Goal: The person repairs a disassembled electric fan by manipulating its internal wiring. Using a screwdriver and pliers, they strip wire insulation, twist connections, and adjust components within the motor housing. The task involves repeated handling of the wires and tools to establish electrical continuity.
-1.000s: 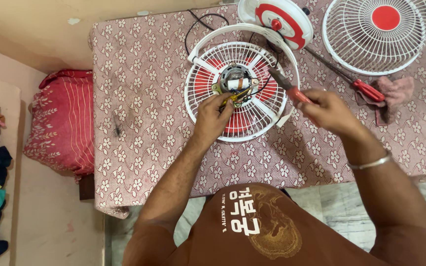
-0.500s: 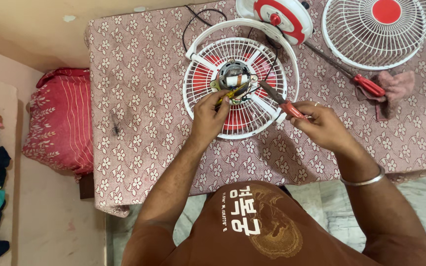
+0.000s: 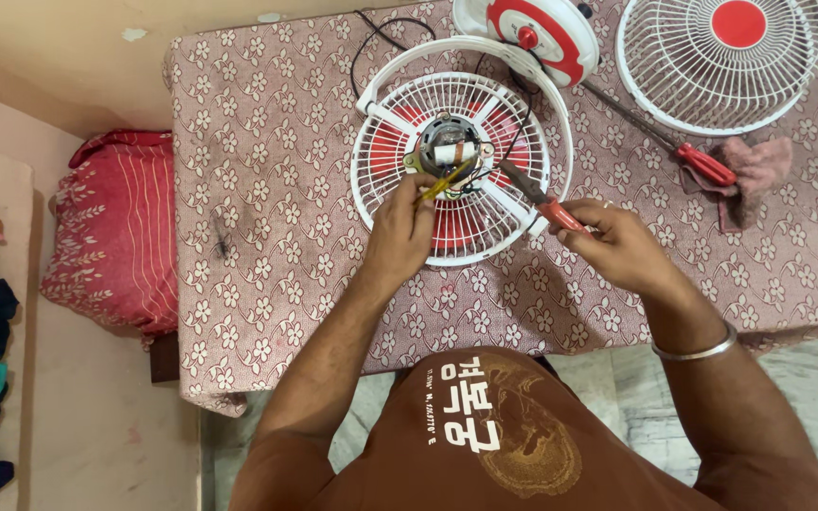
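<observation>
Fan motor [image 3: 449, 151] sits mid rear grille [image 3: 461, 166] on worktop [image 3: 276, 189]. Left hand [image 3: 400, 232] closed on yellow tool [image 3: 447, 178] at motor. Right hand [image 3: 617, 248] grips red-handled pliers [image 3: 532, 194], tips near motor. Front grille [image 3: 721, 61], red screwdriver [image 3: 684, 156] right of motor.

The person wears a rust-brown short-sleeved shirt with white lettering printed on the chest and, beside it, a round tan emblem of fine line work. Both forearms are bare from the sleeve down to the left hand [image 3: 404, 232] and the right hand [image 3: 617, 248], with no gloves or watch. A plain thin silver bangle [image 3: 702, 350] circles the right wrist, well back from the fingertips, and a narrow ring [image 3: 605, 204] shows on a finger of that same hand, close to where the fingers pinch.
</observation>
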